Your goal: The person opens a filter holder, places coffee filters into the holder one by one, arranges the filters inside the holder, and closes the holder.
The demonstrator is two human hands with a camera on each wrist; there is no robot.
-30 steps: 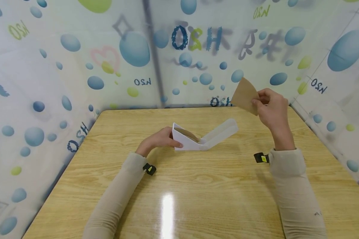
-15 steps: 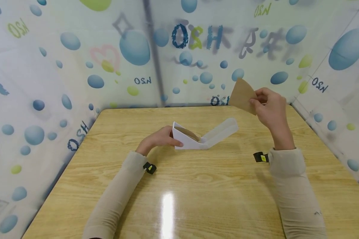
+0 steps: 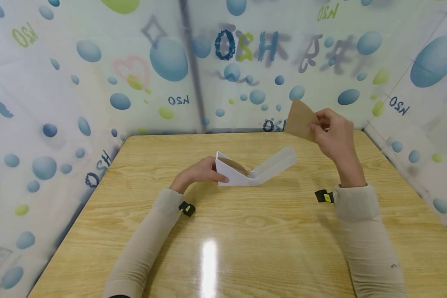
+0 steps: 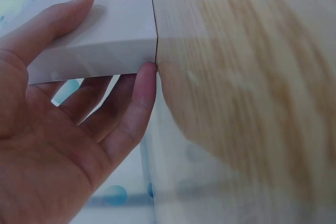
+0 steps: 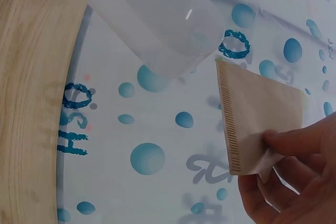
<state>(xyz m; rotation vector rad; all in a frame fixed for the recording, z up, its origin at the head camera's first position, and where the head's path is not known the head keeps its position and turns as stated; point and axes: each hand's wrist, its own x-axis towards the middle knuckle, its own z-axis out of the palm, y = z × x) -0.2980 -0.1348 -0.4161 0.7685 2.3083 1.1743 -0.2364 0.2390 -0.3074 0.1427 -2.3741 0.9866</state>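
My left hand [image 3: 203, 171] grips the left end of a white filter box [image 3: 231, 177], which stands on the table. In the left wrist view the thumb lies on one side of the box [image 4: 113, 24] and the fingers on the other. Its translucent lid [image 3: 277, 162] is swung open to the right. Brown paper [image 3: 234, 165] shows inside; how much is hidden. My right hand [image 3: 335, 134] pinches a brown paper coffee filter [image 3: 299, 121] between thumb and fingers, raised above and right of the lid. The right wrist view shows the filter's crimped edge [image 5: 229, 124].
The wooden table [image 3: 268, 236] reaches back to a wall covering [image 3: 227, 91] printed with blue and green dots and letters. More of that covering rises on the left and right. A bright light reflection lies on the near table.
My right hand has drifted slightly left with the coffee filter. The left hand and the box stay in place.
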